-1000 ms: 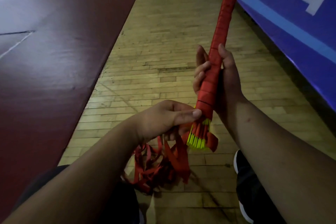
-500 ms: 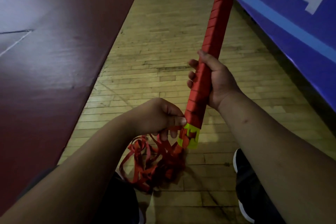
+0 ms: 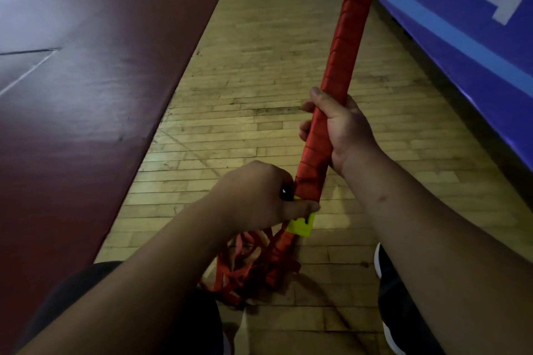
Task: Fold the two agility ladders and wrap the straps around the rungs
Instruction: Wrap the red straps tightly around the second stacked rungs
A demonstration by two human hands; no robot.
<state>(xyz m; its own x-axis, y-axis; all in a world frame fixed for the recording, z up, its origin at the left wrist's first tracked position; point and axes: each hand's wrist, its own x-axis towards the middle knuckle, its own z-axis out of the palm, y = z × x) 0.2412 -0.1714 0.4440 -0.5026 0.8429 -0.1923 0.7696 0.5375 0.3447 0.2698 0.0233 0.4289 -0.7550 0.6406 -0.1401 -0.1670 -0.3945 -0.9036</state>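
Note:
A folded agility ladder [image 3: 343, 46] stands tilted in front of me, its yellow rungs bundled and wound almost end to end in red strap; yellow rung tips [image 3: 300, 225] show at the bottom. My right hand [image 3: 343, 130] grips the bundle at its lower middle. My left hand [image 3: 259, 196] holds the bottom end, thumb pressed across the strap just above the yellow tips. A tangle of loose red strap [image 3: 253, 265] hangs from the bottom end down onto the wooden floor.
Wooden plank floor [image 3: 259, 72] runs ahead between a dark red mat [image 3: 95, 81] on the left and a blue banner wall [image 3: 476, 32] on the right. My black shoe [image 3: 386, 282] with a white sole is at lower right. No second ladder is in view.
The bundle has turned in my hands, the yellow tips now flat-on. My right hand has gone from loose around it to a firm grip. My left thumb has moved onto the bottom end.

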